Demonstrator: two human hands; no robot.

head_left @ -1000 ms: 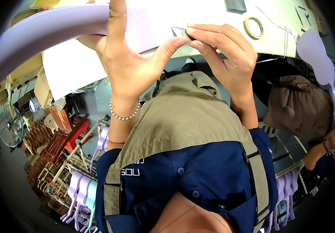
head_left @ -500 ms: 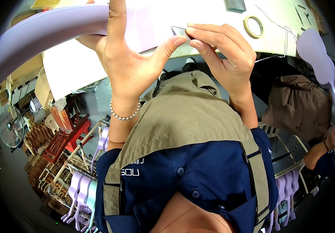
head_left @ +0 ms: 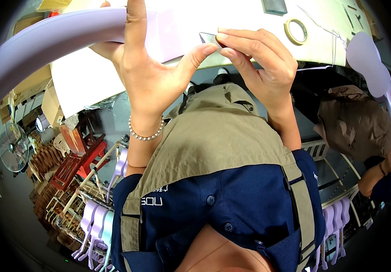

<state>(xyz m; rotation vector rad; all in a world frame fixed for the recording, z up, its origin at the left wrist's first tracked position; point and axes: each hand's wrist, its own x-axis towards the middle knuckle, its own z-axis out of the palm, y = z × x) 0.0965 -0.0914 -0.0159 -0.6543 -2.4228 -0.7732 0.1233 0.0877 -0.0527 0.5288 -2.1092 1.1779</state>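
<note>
Almost nothing has shifted since a second ago: your two hands stay raised at the table edge, pinching the same small piece, and only the person at 3 o'clock has leaned a little lower. Your left hand (head_left: 152, 75) is spread wide, its forefinger stretched straight up toward 12 o'clock across the long lilac strip (head_left: 46, 38), which curves away toward 9 o'clock, while its thumb reaches over toward 1 o'clock and presses its tip against the small grey tab (head_left: 208, 38). A beaded bracelet (head_left: 145, 133) circles that wrist. Your right hand (head_left: 261, 68) is curled, fingers bent in together, and its forefinger and thumb tips close on the same grey tab from the 3 o'clock side, so the tab sits gripped between both hands, just above the near rim of the white table (head_left: 231, 18). How much of the tab is hidden under your fingertips you cannot tell. On the table, at 1 o'clock from your right hand, lies a ring of tape (head_left: 296, 30), well apart from it. A lilac cut-out shape (head_left: 363, 61) hangs past the table edge at 2 o'clock. Lilac hangers (head_left: 93, 224) are racked at 7 o'clock, a red stool (head_left: 80, 161) stands at 8 o'clock, and a fan (head_left: 12, 147) beyond it at 9.
</note>
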